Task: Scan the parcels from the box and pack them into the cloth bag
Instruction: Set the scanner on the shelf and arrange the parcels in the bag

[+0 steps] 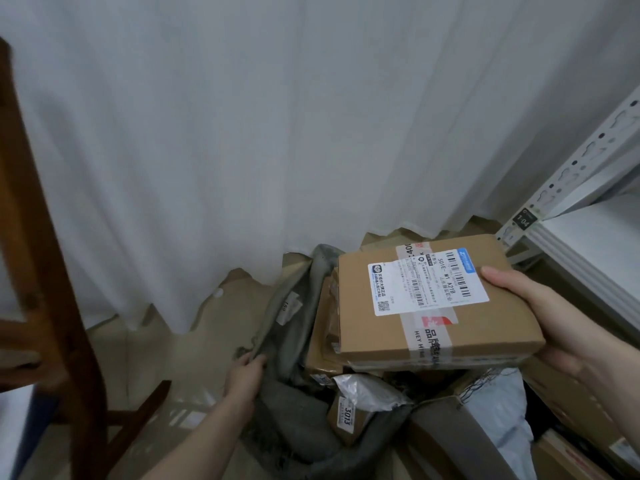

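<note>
Above bag (294,344), parcel (433,299) in right grip (540,323)

Right hand (550,327): wrist runs off the right edge; fingers tucked out of sight under the cardboard parcel (433,299).
Left hand (244,375): fingertips buried in the fold of the grey cloth bag (294,341).
Shipping label (427,282): small print too fine to read.
Parcels in the bag: mostly covered by the held parcel, count unclear.
Wooden frame (45,306): blurred, cut by the left edge.
Shelf (588,244): cut off at right.
</note>
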